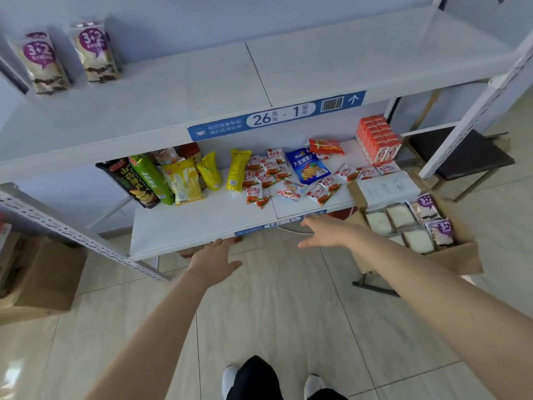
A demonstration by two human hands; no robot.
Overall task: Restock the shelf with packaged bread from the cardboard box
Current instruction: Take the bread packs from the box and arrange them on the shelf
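Judging from their look, the bread packs (401, 216) are light, soft and easily crushed: sliced loaves in thin, glossy film that probably slides a little under the skin. A broad hold across the flat sides, or a pinch on the crimped seam at the top of a pack, should spare the slices; squeezing the middle would likely dent them. They lie packed side by side in the open cardboard box (452, 259), which stands to the right of the shelving, low and near the floor. Some show plain white wrapping and others a purple "3+2" print.

Two standing packs (96, 51) with the same purple print are on the upper shelf (202, 90), far to the left, with much bare board beside them.

Both arms stretch forward and down. The left hand (215, 256) is flat, palm down, its fingers (219, 243) straight and holding nothing, their tips at the front edge of the lower shelf (202, 226); whether they touch it I cannot tell. The right hand (326, 230) hovers near the same edge, well short of the box, fingers (310, 223) spread, relaxed and empty. Snack bags (184, 180) crowd the lower shelf behind.
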